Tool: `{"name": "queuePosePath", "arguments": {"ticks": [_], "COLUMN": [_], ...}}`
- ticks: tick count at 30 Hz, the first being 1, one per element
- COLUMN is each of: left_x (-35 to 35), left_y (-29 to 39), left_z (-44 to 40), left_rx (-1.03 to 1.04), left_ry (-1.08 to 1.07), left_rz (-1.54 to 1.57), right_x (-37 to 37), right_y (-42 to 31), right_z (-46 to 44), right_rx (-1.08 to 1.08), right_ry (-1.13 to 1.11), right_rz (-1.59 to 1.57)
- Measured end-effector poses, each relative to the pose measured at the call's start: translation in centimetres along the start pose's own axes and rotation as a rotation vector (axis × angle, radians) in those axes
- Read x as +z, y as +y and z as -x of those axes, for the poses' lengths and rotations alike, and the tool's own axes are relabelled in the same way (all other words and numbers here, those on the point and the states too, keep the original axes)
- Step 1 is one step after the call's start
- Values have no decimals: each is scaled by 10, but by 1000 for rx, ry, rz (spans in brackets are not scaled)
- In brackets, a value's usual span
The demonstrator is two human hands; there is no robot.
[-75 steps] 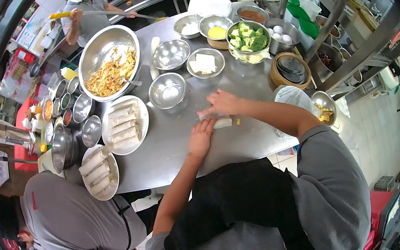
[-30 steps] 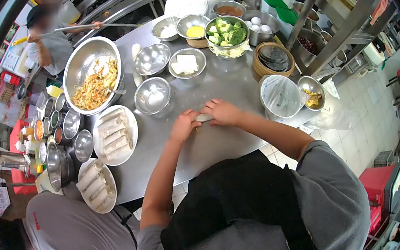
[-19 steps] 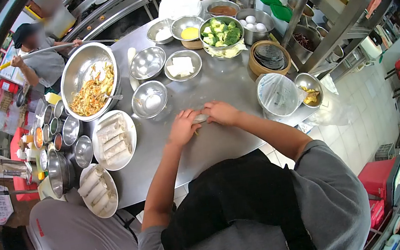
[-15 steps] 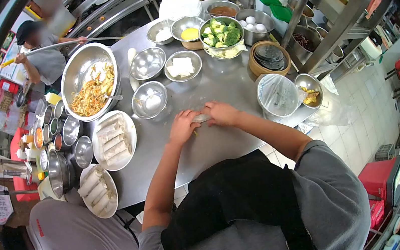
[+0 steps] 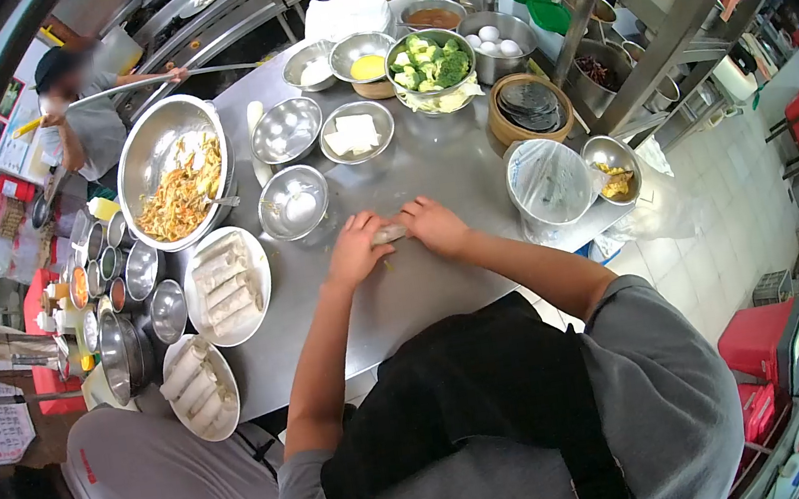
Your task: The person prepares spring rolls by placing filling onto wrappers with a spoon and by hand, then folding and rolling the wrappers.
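On the steel table, a pale spring roll (image 5: 389,235) lies between my hands. My left hand (image 5: 356,248) grips its left end with curled fingers. At the other end, my right hand (image 5: 432,226) has its fingers bent over the roll. Part of the roll is hidden under the fingers. A plate of finished rolls (image 5: 266,297) sits to the left, and a second oval plate (image 5: 231,414) of rolls is nearer the table edge. Beyond my hands are an almost empty steel bowl (image 5: 291,209) and a bowl of white square wrappers (image 5: 353,134).
A large bowl of shredded filling (image 5: 176,183) stands at left. Broccoli (image 5: 430,62), eggs (image 5: 490,40) and a bamboo steamer (image 5: 501,127) line the far side. A plastic-covered container (image 5: 548,183) is at right. One co-worker (image 5: 168,482) is close on the left; another (image 5: 90,119) holds a pole.
The view has shifted slightly, moving the table items a little left in the picture. Both hands stay on the spring roll, with their fingers slightly repositioned.
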State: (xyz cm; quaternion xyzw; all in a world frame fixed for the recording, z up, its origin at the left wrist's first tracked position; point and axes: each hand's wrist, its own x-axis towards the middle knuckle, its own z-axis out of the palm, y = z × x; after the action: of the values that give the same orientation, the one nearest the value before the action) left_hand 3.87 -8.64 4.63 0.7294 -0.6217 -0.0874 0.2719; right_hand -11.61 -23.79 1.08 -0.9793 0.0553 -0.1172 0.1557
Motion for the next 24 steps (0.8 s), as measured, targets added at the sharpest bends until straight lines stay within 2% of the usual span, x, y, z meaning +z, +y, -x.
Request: {"name": "queuePosePath", "arguments": {"ticks": [4, 7, 11, 14, 17, 20, 22, 24], "left_x": [7, 9, 9, 15, 0, 0, 5, 8], "left_y": [-11, -18, -20, -29, -5, -3, -8, -11], "left_z": [0, -1, -6, -4, -4, -2, -2, -3], "left_rx": [-34, -34, -65, 42, 42, 4, 4, 6], "left_ry": [-66, -71, -125, -9, 91, -17, 20, 47], "left_rz": [63, 91, 131, -40, -73, -92, -51, -11], "right_x": [-2, -10, -3, -2, -2, -5, -7, -8], "right_y": [4, -14, -12, -7, 0, 5, 7, 2], "right_z": [-5, -1, 0, -2, -4, -11, -15, -13], "right_rx": [7, 82, 0, -21, -26, -23, -20, -33], "right_ry": [-18, 158, 122, 126, 116, 33, -16, 123], "right_rz": [-67, -7, 74, 34, 7, -12, -38, -51]}}
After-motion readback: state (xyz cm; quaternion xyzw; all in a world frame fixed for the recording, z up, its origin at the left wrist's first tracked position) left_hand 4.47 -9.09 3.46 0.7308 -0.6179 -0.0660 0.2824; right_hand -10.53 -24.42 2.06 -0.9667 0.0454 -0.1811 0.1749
